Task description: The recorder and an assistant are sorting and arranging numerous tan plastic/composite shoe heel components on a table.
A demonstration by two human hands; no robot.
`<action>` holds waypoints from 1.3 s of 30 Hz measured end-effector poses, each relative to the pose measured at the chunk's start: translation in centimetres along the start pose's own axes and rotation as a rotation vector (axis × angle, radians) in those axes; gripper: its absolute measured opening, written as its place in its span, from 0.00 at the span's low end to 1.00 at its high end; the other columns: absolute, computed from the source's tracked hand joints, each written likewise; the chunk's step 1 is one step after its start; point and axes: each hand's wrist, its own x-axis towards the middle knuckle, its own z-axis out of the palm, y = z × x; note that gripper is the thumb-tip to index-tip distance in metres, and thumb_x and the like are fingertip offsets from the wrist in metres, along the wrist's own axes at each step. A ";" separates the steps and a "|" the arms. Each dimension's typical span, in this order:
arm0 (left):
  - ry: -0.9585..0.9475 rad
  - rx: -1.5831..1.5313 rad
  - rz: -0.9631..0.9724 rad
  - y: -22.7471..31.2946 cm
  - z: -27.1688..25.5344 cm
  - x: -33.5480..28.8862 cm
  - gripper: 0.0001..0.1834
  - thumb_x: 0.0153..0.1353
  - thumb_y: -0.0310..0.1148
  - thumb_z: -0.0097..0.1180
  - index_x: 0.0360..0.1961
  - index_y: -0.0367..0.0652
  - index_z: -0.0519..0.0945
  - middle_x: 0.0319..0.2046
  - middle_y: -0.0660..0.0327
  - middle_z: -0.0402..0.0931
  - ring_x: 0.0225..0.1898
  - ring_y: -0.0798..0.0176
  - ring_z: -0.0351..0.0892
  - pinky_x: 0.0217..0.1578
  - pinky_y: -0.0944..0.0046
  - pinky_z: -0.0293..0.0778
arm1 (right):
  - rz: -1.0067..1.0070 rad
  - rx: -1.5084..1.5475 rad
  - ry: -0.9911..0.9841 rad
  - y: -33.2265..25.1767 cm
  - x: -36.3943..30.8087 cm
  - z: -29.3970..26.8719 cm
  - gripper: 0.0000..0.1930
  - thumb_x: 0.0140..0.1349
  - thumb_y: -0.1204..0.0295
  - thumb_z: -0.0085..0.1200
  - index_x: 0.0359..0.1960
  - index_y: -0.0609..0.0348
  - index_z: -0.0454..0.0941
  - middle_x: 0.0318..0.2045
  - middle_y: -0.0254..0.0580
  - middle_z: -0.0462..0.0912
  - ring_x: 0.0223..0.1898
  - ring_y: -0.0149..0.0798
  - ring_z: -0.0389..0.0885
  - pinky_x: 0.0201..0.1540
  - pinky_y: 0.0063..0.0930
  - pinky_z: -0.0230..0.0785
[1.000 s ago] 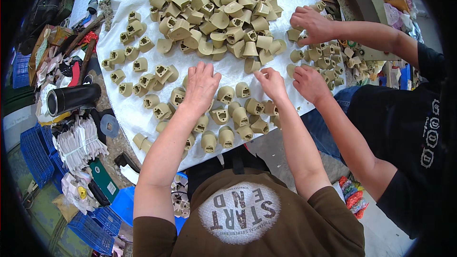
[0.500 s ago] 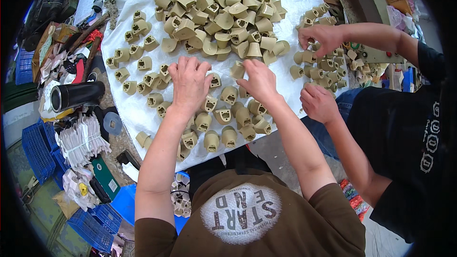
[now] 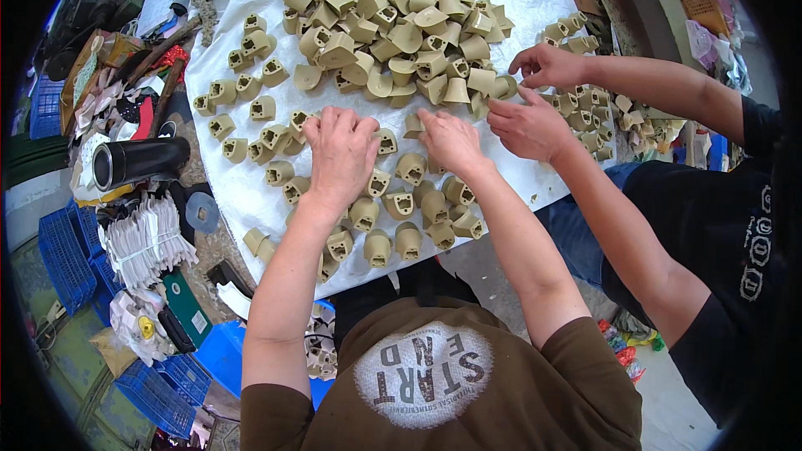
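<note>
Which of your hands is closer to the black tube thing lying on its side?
Left. My left hand rests on the beige parts a little to the right of the black cylinder; my right hand is farther right, beyond the left hand.

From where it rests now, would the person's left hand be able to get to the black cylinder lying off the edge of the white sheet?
Probably yes. The left hand lies flat on the beige parts near the white sheet, and the black cylinder lies to its left past the sheet's edge. Only low loose parts lie between; no other hand crosses that side.
</note>
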 end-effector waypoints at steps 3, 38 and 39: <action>0.013 0.005 0.006 0.0 -0.1 0.0 0.13 0.45 0.30 0.66 0.34 0.49 0.79 0.32 0.65 0.71 0.44 0.59 0.68 0.48 0.55 0.55 | -0.017 0.063 -0.026 -0.2 0.3 -0.2 0.16 0.50 0.73 0.53 0.43 0.55 0.74 0.33 0.50 0.80 0.38 0.54 0.80 0.37 0.47 0.72; 0.092 0.069 0.057 -0.3 3.0 5.0 0.11 0.45 0.28 0.63 0.33 0.48 0.82 0.35 0.63 0.69 0.46 0.57 0.64 0.50 0.51 0.55 | 0.037 -0.206 0.056 2.6 2.4 -6.7 0.12 0.50 0.76 0.53 0.38 0.59 0.73 0.36 0.50 0.78 0.41 0.52 0.79 0.39 0.47 0.73; 0.088 0.045 0.043 -0.3 2.8 4.8 0.11 0.45 0.29 0.64 0.33 0.48 0.82 0.35 0.62 0.69 0.46 0.57 0.64 0.50 0.51 0.55 | 0.076 -0.088 0.109 2.4 1.5 -7.1 0.13 0.48 0.73 0.57 0.37 0.59 0.72 0.35 0.50 0.78 0.41 0.53 0.79 0.39 0.46 0.72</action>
